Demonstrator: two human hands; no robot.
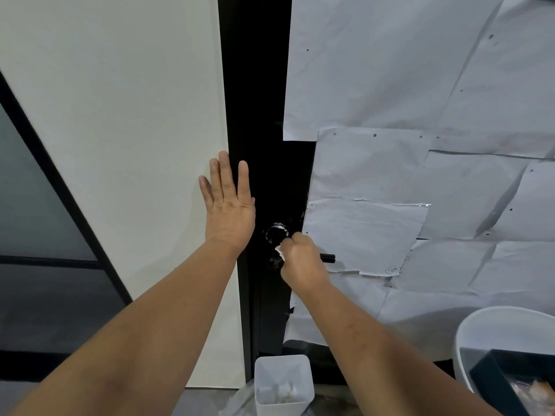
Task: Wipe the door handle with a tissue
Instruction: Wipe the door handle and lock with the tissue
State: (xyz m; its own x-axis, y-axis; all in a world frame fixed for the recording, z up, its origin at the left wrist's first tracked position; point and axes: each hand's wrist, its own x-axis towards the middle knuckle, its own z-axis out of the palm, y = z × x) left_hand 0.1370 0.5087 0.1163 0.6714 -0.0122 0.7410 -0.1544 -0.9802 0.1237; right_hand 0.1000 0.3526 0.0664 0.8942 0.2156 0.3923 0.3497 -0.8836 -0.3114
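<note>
Head camera shows the right hand closed around a crumpled white tissue, pressing it on the black lever door handle of the black door. Left hand lies flat, fingers spread, where white wall meets the door.

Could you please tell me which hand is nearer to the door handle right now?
Right. The right hand is closed around the door handle, holding a tissue against it. The left hand lies flat, fingers spread, across the wall edge and door frame, up and left of the handle.
</note>
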